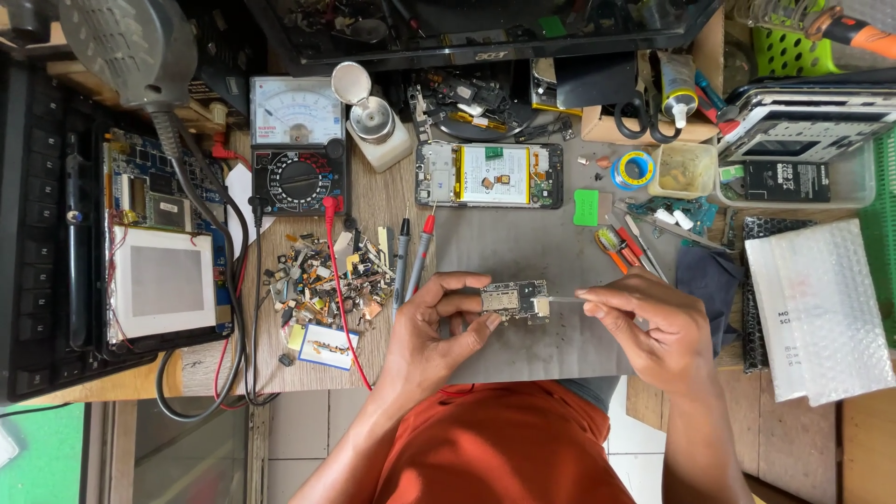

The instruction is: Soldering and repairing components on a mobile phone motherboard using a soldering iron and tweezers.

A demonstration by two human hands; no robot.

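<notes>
My left hand (439, 327) grips a small phone circuit board (515, 301) by its left end, just above the grey work mat (523, 247). My right hand (649, 322) pinches thin metal tweezers (566, 299) whose tip touches the board's right edge. An opened phone (489, 175) with its back off and its battery showing lies further back on the mat, apart from both hands.
An analogue multimeter (299, 145) with red and black probes (411, 257) sits at the back left. A heap of small loose parts (322, 280) lies left of my hand. Screwdrivers (625, 247), a solder roll (636, 169), scissors (644, 117), bubble wrap (821, 299) and a bare tablet board (163, 247) surround the mat.
</notes>
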